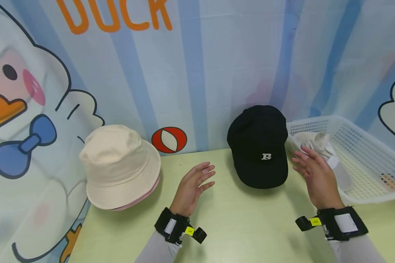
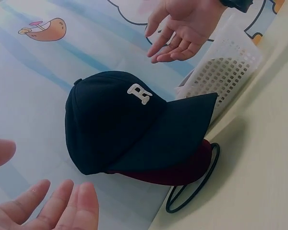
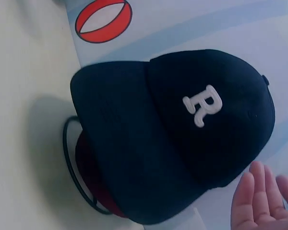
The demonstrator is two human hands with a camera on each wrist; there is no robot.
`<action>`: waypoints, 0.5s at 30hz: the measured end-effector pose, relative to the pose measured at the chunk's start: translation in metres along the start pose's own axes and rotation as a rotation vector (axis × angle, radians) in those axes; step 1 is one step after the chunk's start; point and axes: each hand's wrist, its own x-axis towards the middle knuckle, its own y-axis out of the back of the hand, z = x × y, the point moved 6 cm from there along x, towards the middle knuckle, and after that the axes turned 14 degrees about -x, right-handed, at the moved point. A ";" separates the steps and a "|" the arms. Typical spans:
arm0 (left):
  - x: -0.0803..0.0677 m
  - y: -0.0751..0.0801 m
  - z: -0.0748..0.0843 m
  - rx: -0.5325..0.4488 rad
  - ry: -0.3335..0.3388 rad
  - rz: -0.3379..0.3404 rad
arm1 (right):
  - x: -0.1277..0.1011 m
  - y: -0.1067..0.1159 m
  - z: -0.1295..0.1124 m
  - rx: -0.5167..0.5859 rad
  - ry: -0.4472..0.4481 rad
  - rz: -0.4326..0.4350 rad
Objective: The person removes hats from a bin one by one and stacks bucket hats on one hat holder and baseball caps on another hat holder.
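Green table (image 1: pixel 243 226) lying under your hands, left hand (image 1: pixel 192 186) and right hand (image 1: pixel 314 175) hovering with fingers spread wide, holding nothing, black cap (image 1: pixel 258 146) sitting between them.

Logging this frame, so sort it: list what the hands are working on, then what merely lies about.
In hand:
black cap with a white R, between both hands
left hand, open, beside it
right hand, open, beside it

Lying about:
cream bucket hat
white basket
pale cap inside the basket

Your left hand (image 1: pixel 194 186) and right hand (image 1: pixel 314 175) flank the cap (image 1: pixel 259 146), bucket hat (image 1: pixel 120 166) far left on the table (image 1: pixel 250 226), basket (image 1: pixel 365 160) right of the cap, holding a folded hat (image 1: pixel 316 142).
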 end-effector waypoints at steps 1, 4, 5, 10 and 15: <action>0.000 0.000 0.000 0.001 0.000 -0.001 | 0.001 0.004 0.000 -0.009 -0.013 0.024; 0.000 -0.001 -0.001 0.017 0.004 -0.004 | 0.005 0.016 0.001 -0.037 -0.063 0.096; 0.000 -0.001 -0.001 0.021 0.005 -0.005 | 0.006 0.019 0.001 -0.037 -0.080 0.116; -0.001 -0.003 -0.003 0.035 0.019 -0.003 | 0.011 0.032 0.001 -0.050 -0.149 0.211; -0.003 -0.004 -0.004 0.049 0.014 0.012 | 0.017 0.042 0.000 -0.106 -0.229 0.290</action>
